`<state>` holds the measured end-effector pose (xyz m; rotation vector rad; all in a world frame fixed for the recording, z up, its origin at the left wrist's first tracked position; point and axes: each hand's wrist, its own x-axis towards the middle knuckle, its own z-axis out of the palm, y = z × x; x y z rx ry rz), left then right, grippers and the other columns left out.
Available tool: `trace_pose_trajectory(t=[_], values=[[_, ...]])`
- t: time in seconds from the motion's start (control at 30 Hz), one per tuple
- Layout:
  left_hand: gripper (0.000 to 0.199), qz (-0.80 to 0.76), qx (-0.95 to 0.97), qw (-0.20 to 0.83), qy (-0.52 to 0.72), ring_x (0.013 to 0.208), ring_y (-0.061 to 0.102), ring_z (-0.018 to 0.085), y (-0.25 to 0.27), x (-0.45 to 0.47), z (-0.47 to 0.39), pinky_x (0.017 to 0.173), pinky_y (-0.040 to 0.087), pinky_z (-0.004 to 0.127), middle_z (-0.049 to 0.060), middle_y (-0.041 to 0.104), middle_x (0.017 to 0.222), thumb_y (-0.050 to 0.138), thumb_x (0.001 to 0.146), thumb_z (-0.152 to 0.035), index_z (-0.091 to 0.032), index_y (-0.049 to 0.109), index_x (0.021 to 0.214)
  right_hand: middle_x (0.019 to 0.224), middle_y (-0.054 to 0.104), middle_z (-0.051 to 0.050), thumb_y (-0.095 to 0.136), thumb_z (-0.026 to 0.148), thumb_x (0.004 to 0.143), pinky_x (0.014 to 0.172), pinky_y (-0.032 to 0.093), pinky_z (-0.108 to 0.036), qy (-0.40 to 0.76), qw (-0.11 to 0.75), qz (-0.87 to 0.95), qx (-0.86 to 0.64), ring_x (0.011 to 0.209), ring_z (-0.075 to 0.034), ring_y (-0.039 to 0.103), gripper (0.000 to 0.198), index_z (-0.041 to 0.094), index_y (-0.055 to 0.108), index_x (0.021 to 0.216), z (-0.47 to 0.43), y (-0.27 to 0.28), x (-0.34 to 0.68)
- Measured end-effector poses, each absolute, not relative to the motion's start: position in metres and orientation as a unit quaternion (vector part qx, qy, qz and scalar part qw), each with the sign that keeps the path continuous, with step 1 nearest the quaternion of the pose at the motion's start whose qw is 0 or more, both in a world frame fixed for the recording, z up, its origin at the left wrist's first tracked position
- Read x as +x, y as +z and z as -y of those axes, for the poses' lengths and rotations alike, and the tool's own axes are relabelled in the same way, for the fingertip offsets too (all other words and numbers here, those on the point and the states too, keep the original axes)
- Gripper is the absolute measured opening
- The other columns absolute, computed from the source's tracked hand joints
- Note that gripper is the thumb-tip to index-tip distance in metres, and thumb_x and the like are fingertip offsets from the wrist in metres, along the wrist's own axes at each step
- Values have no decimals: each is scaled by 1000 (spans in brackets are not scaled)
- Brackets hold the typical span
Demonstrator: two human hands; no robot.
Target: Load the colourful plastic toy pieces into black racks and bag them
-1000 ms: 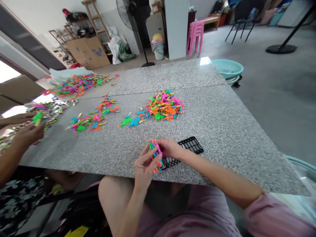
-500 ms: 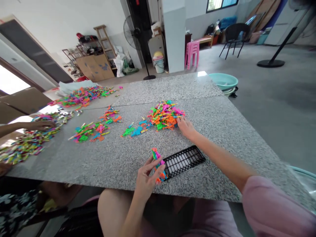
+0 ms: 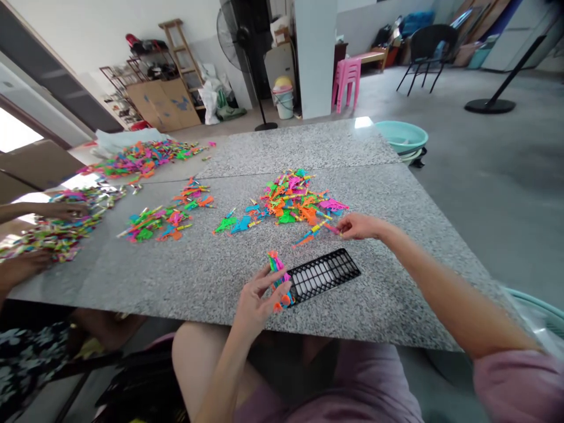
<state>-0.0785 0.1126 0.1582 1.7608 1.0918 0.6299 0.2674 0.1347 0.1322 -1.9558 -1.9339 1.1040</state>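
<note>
We found the bright row of plastic pieces [image 3: 280,276] standing close together at the left end of a black rack [image 3: 326,275], near the front edge of the speckled bench [image 3: 388,308]. The left hand [image 3: 255,298] had its fingers and thumb closed about that row, and we judged that this grip kept the pieces lined up and the rack from sliding, while leaving the rack's right part uncovered and easy to reach. To the right and a little farther off, the right hand [image 3: 359,227] pinched the end of a pink piece [image 3: 333,230] between its fingertips, low over the bench; a grip by one end probably let the piece be parted from its neighbours. Just left of it lay a few blue and yellow pieces [image 3: 312,227], and beyond them rose the mixed pile [image 3: 288,200], set, we supposed, within an easy stretch of the right arm. Left of the pile we saw some green and blue pieces [image 3: 240,224], then two looser clusters: one near [image 3: 156,225] and one slightly farther [image 3: 194,194]. At the far left a broad heap [image 3: 150,157] spread out, and nearer, at the left edge, a co-worker's hands [image 3: 68,211] rested among a heap of shinier parts [image 3: 66,238]; we could not tell what they gripped. Past the bench's far right corner stood a pale green basin [image 3: 403,135].
</note>
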Motion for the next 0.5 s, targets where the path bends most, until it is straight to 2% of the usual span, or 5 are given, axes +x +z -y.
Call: trace_pose_trajectory(t=[0.13,0.2,0.27,0.37,0.5], values=[[41,-447,719,476,236,136,43,33,163,-78,-107,109,39,46,10,70,117,69,77,-50,-25,75,109,79,65,-7,56,13,80,62,39,-26,164,42,603,-780,70,-18,59,14,12,68,87,-112,123,273],[42,-452,715,480,231,136,43,33,165,-77,-107,111,36,46,10,72,111,70,76,-50,-24,75,109,100,65,-16,49,9,85,68,43,-29,51,27,571,-819,81,-22,62,23,11,66,100,-104,121,260],[42,-453,713,482,232,135,45,33,167,-76,-107,111,36,46,10,74,99,71,75,-49,-23,76,107,119,59,-19,41,4,88,74,45,-30,-24,42,609,-792,93,-24,61,37,13,60,118,-105,119,238],[42,-455,709,482,243,130,50,33,168,-74,-108,109,39,43,9,74,88,73,72,-48,-22,77,105,129,53,-18,37,4,91,80,47,-31,-40,38,741,-670,109,-26,56,41,14,57,125,-123,113,206],[41,-463,701,481,251,126,54,31,167,-74,-107,106,42,41,8,74,86,74,72,-47,-22,77,105,121,58,-20,35,3,93,84,47,-33,-8,14,803,-595,111,-26,55,33,8,66,106,-150,108,196]])
